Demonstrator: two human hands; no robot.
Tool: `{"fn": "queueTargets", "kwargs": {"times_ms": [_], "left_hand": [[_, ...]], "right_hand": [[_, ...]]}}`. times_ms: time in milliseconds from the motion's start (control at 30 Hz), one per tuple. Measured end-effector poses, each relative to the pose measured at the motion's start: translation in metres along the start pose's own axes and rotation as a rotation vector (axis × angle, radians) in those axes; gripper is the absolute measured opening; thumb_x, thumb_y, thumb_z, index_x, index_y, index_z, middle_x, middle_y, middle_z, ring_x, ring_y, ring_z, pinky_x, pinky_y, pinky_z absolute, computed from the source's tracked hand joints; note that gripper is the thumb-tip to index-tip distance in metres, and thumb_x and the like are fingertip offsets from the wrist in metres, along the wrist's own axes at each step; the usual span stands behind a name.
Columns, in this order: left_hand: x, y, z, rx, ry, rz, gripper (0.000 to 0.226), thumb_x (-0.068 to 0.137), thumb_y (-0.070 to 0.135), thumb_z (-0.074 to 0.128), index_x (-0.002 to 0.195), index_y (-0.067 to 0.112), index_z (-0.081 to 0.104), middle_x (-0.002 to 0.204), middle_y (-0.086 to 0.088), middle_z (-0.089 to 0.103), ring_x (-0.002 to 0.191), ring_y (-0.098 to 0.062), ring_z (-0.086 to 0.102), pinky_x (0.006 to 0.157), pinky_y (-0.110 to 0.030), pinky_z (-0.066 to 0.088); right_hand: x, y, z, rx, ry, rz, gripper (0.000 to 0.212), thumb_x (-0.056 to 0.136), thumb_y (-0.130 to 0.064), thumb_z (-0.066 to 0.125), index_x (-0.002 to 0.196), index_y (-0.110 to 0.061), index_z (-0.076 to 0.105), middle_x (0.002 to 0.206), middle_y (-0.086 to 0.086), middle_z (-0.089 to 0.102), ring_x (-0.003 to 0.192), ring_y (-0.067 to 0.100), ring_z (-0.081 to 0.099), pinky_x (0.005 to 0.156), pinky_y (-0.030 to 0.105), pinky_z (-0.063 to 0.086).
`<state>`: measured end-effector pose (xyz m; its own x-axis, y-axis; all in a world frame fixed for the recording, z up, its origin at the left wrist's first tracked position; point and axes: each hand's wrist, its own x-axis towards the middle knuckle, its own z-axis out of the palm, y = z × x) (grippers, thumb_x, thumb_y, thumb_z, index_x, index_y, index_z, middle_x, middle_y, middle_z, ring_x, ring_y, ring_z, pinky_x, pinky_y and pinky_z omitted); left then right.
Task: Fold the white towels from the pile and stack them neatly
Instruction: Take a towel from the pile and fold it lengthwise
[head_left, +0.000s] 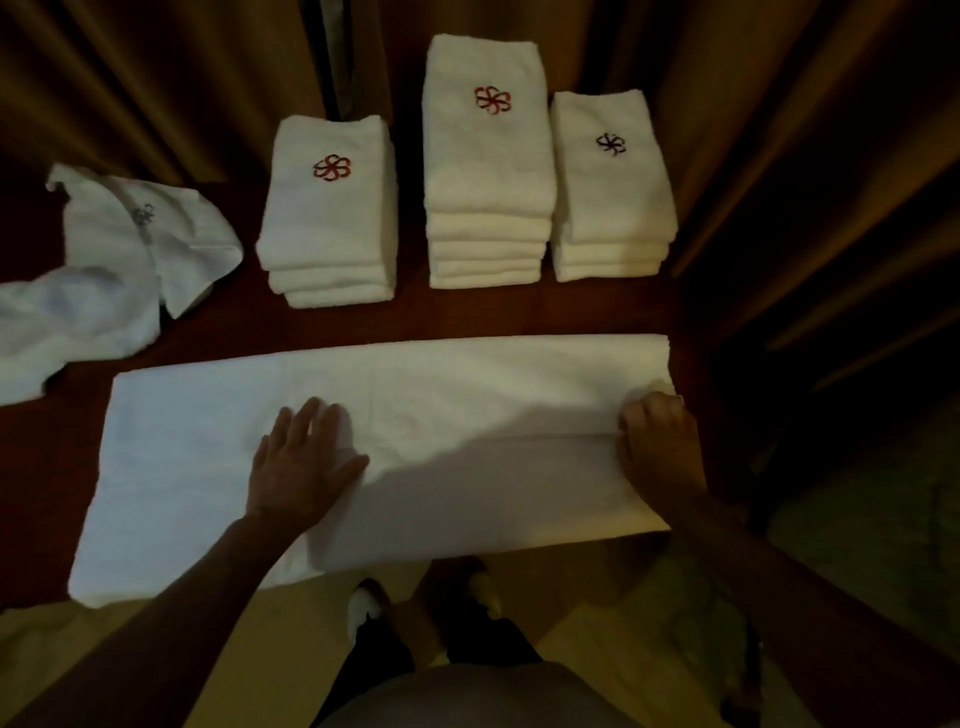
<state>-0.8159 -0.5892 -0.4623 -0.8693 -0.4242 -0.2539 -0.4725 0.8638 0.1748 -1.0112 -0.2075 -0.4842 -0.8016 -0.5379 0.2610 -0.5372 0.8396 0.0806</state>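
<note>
White towel (467, 415) spread long across the dark table (332, 325), reaching from 9 to 3 o'clock, near edge hanging just past the table lip. Left hand (298, 465) pressed flat on it, fingers straight and spread, toward 8 o'clock of the cloth's middle. Right hand (657, 447) at the 3 o'clock end, fingers curled over the edge where two layers meet, apparently pinching the fold.

Likely mid-fold. Risks, judged from this: pulling the right end across without the left palm anchoring could drag the whole cloth and skew the edges; overhanging near edge could slide off toward 6 o'clock; layers could slip out of line under an uneven pinch.

Three stacks (488, 171) waiting at 12 o'clock, close together, easily knocked when placing. Unfolded pile (114, 260) at 10 o'clock.
</note>
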Motion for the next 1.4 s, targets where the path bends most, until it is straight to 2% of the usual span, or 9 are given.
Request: {"fn": "queueTargets", "kwargs": {"times_ms": [200,333,500,633,933,1100,1200,1300,1400], "left_hand": [[-0.002,-0.005,0.0,0.06,0.016,0.023,0.076,0.09,0.063,0.051,0.149,0.017,0.035,0.157,-0.011,0.031,0.143,-0.041,0.029,0.106,-0.058,0.038],[-0.009,0.014,0.0,0.188,0.249,0.316,0.051,0.092,0.042,0.043,0.125,0.007,0.059,0.122,-0.017,0.061,0.104,-0.04,0.059,0.076,-0.049,0.052],[-0.007,0.04,0.005,0.283,0.237,0.404,0.019,0.085,0.015,0.062,0.102,0.007,0.065,0.1,-0.015,0.062,0.076,-0.036,0.06,0.045,-0.036,0.05],[-0.005,0.043,0.006,0.324,0.222,0.379,0.037,0.07,0.011,0.081,0.099,0.001,0.061,0.091,-0.019,0.057,0.068,-0.034,0.056,0.043,-0.034,0.043],[-0.004,0.038,0.007,0.286,0.26,0.393,0.05,0.075,0.012,0.078,0.116,0.002,0.051,0.107,-0.024,0.058,0.082,-0.041,0.056,0.053,-0.041,0.049],[0.001,0.026,0.003,0.31,0.226,0.404,0.047,0.071,0.013,0.081,0.109,0.003,0.055,0.104,-0.021,0.058,0.081,-0.039,0.056,0.053,-0.039,0.048],[0.002,0.027,0.006,0.307,0.288,0.368,0.024,0.085,0.019,0.063,0.098,0.002,0.055,0.095,-0.02,0.056,0.076,-0.038,0.055,0.051,-0.04,0.046],[0.001,0.029,0.012,0.264,0.333,0.34,0.025,0.088,0.024,0.038,0.093,0.003,0.052,0.09,-0.019,0.054,0.073,-0.036,0.052,0.054,-0.039,0.043],[0.001,0.029,0.018,0.218,0.364,0.346,0.022,0.088,0.022,0.036,0.09,0.005,0.05,0.086,-0.017,0.051,0.069,-0.033,0.05,0.054,-0.038,0.04]], "right_hand": [[-0.019,0.014,0.003,0.119,-0.133,0.161,0.03,0.076,-0.008,0.076,0.1,-0.003,0.058,0.112,0.023,0.054,0.101,0.044,0.052,0.078,0.054,0.053],[-0.011,0.022,0.0,0.217,-0.14,0.165,0.037,0.078,-0.009,0.074,0.112,-0.006,0.06,0.118,0.018,0.054,0.109,0.042,0.05,0.079,0.05,0.054],[-0.009,0.042,0.0,0.141,-0.157,0.021,0.037,0.071,-0.006,0.081,0.102,-0.005,0.062,0.11,0.019,0.059,0.099,0.041,0.057,0.062,0.041,0.057],[-0.007,0.047,-0.001,0.17,-0.125,0.008,0.038,0.068,0.0,0.083,0.098,-0.003,0.061,0.106,0.021,0.061,0.093,0.043,0.062,0.062,0.042,0.058],[-0.011,0.048,0.003,0.262,-0.044,0.08,0.027,0.076,0.002,0.077,0.096,-0.002,0.06,0.103,0.022,0.06,0.093,0.043,0.061,0.066,0.046,0.058],[-0.013,0.045,0.001,0.275,-0.037,0.111,0.025,0.078,0.0,0.076,0.097,-0.001,0.061,0.106,0.023,0.059,0.097,0.045,0.061,0.07,0.048,0.058],[-0.015,0.045,0.003,0.285,-0.037,0.114,0.022,0.08,-0.001,0.073,0.097,-0.001,0.06,0.108,0.024,0.058,0.099,0.044,0.06,0.071,0.048,0.057],[-0.014,0.047,0.004,0.339,-0.034,0.157,0.021,0.084,0.0,0.07,0.1,0.0,0.058,0.109,0.024,0.056,0.092,0.042,0.06,0.068,0.046,0.057],[-0.017,0.051,0.007,0.306,-0.072,0.129,0.027,0.083,-0.001,0.071,0.103,-0.001,0.054,0.111,0.024,0.055,0.09,0.041,0.061,0.065,0.044,0.058]]}}
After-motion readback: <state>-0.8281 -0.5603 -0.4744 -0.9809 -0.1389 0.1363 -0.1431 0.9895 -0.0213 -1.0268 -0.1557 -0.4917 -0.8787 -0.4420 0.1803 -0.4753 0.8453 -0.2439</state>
